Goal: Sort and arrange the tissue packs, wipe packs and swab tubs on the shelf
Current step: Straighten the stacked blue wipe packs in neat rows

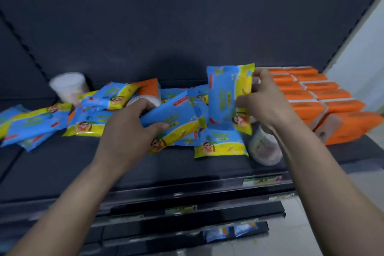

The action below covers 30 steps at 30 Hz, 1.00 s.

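My right hand (264,100) pinches a blue-and-yellow plastic wipe pack (229,97) by its yellow edge, held on end in the centre right of the frame with its long axis vertical. My left hand (133,129), palm down, curls its fingers and thumb round a second blue-and-yellow wipe pack (172,122), whose long axis slants from lower left to upper right. Loose wipe packs (37,122) lie scattered at left on the dark shelf (62,168). Orange tissue packs (332,93) stand in rows at right, and a clear swab tub (67,87) sits upper left.
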Tool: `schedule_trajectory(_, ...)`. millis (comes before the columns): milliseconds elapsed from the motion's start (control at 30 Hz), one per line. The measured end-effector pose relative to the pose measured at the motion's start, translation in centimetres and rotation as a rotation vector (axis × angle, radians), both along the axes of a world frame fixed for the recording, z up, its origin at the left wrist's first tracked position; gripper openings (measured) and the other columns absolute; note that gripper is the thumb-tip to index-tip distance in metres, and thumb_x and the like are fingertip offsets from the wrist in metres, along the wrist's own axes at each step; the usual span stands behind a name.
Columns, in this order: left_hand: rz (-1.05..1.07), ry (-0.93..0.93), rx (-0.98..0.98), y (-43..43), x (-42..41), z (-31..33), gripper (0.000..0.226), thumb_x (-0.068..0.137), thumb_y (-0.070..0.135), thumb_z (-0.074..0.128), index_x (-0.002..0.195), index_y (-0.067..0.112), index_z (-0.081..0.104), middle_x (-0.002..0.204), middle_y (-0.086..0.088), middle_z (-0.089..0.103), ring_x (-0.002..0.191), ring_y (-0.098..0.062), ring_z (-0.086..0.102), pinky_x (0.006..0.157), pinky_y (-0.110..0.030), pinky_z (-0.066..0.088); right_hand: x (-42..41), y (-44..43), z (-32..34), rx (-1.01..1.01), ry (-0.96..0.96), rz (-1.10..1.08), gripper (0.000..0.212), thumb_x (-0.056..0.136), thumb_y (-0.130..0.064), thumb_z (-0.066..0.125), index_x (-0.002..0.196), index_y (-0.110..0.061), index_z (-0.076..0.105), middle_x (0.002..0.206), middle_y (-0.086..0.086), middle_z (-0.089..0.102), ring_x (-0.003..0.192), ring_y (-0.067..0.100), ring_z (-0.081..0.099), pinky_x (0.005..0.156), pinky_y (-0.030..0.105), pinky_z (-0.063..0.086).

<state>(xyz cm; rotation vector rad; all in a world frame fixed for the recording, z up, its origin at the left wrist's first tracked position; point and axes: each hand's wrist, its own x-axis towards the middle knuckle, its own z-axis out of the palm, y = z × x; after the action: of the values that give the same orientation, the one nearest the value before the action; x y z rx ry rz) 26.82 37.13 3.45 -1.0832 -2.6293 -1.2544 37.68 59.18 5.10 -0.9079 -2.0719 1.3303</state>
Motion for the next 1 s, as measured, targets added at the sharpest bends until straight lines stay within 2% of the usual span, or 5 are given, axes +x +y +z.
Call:
schedule_trajectory(100, 0.116, -0.013, 0.035, -2.5, 1.2, 0.3, 0.019, 0.071, 0.028, 0.076, 0.080, 0.024, 0.061, 0.069, 0.009, 0.062, 0.065, -0.008, 0.056, 0.055, -0.021, 0.040, -1.0, -1.9, 0.8, -0.148, 0.217, 0.135, 0.052, 0.069, 0.012, 0.059, 0.103, -0.028, 0.052, 0.078, 0.002, 0.062, 0.063, 0.021, 0.061, 0.049, 0.030, 0.054)
schedule_trajectory(200, 0.245, -0.030, 0.084, -5.9, 1.8, 0.4, 0.020, 0.068, 0.028, 0.079, 0.073, 0.029, 0.059, 0.065, 0.010, 0.062, 0.058, -0.005, 0.053, 0.052, -0.015, 0.039, -2.7, -4.7, 1.9, -0.248, 0.298, 0.249, 0.028, 0.071, 0.005, 0.062, 0.078, -0.022, 0.063, 0.079, 0.005, 0.068, 0.082, 0.033, 0.069, 0.074, 0.055, 0.056)
schedule_trajectory(300, 0.343, -0.064, 0.157, -10.1, 1.9, 0.6, 0.026, 0.064, 0.034, 0.080, 0.076, 0.024, 0.060, 0.069, 0.008, 0.064, 0.062, -0.016, 0.057, 0.062, -0.036, 0.049, -4.2, -8.3, 3.3, -0.194, 0.282, 0.395, 0.017, 0.071, -0.003, 0.066, 0.078, -0.018, 0.064, 0.082, 0.010, 0.064, 0.079, 0.030, 0.064, 0.077, 0.058, 0.054)
schedule_trajectory(633, 0.674, -0.055, 0.251, -27.6, 2.3, 0.7, 0.021, 0.068, 0.023, 0.080, 0.078, 0.024, 0.062, 0.068, 0.003, 0.067, 0.056, -0.015, 0.056, 0.055, -0.034, 0.049, -11.9, -25.7, 3.5, -0.502, 0.210, 0.730, 0.037, 0.075, 0.013, 0.063, 0.105, -0.009, 0.062, 0.074, 0.010, 0.066, 0.051, 0.017, 0.064, 0.045, 0.027, 0.051)
schedule_trajectory(1000, 0.782, -0.088, 0.325, -45.9, -2.1, 1.5, 0.016, 0.074, 0.011, 0.076, 0.078, 0.015, 0.061, 0.067, 0.000, 0.065, 0.045, -0.004, 0.053, 0.040, -0.013, 0.041, -19.3, -44.5, 3.7, -0.189, 0.135, 0.812, 0.018, 0.074, -0.005, 0.075, 0.071, -0.019, 0.065, 0.068, 0.000, 0.069, 0.062, 0.019, 0.066, 0.064, 0.036, 0.056)
